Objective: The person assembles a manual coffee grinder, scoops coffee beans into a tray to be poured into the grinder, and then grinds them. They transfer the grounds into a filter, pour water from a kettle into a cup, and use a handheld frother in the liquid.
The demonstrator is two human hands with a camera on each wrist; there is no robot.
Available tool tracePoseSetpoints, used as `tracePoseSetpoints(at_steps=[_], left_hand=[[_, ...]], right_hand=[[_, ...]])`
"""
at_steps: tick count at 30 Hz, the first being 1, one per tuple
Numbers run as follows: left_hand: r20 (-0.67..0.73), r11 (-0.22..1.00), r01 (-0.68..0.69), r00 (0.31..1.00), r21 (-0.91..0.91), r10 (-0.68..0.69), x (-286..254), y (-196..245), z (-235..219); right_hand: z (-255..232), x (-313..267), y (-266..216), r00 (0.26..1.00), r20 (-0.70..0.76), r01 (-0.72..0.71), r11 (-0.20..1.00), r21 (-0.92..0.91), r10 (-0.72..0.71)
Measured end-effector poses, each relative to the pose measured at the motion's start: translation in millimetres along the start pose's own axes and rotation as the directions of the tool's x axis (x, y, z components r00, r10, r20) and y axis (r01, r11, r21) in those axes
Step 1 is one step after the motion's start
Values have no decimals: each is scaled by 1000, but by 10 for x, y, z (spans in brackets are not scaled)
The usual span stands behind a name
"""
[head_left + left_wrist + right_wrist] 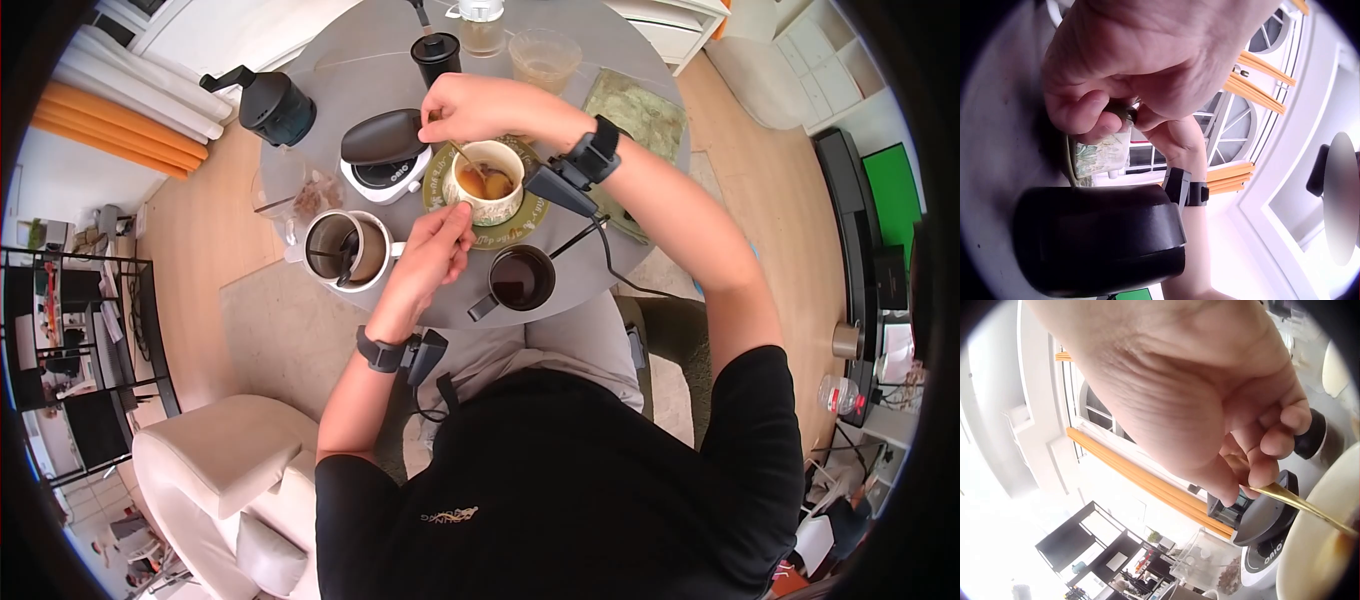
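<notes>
A patterned cup (487, 208) with brownish liquid and pieces inside stands on a green plate (497, 238). My right hand (470, 108) reaches over from the far side and pinches the end of a gold spoon (1297, 501), whose other end dips into the cup. On the near side, my left hand (432, 255) has its thumb and fingers curled at the cup's green handle (1124, 110), gripping it. Just to the right of that hand is a dark mug (522, 279) with dark liquid.
A white mug (350, 248) with a dark spoon, a kitchen scale (386, 176) with a black tray, a black kettle (277, 108), a black grinder (437, 58), a glass bowl (545, 60) and a green mat (640, 125) stand around the round table (345, 45).
</notes>
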State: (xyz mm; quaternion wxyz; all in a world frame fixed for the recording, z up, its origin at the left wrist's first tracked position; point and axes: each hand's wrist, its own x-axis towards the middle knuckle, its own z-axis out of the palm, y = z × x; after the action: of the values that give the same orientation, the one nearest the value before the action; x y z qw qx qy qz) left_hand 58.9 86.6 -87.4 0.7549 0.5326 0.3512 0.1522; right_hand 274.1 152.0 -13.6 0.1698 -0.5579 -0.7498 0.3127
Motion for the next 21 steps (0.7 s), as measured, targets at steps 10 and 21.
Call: tracePoseSetpoints(at_steps=[10, 21], left_hand=[[-30, 990, -109, 994, -89, 107, -76, 63, 18], [15, 929, -371, 928, -11, 371, -405, 275, 4]], right_hand=[[-375, -799, -134, 990, -138, -11, 990, 137, 31], [-275, -1611, -500, 811, -564, 345, 906, 246, -157]])
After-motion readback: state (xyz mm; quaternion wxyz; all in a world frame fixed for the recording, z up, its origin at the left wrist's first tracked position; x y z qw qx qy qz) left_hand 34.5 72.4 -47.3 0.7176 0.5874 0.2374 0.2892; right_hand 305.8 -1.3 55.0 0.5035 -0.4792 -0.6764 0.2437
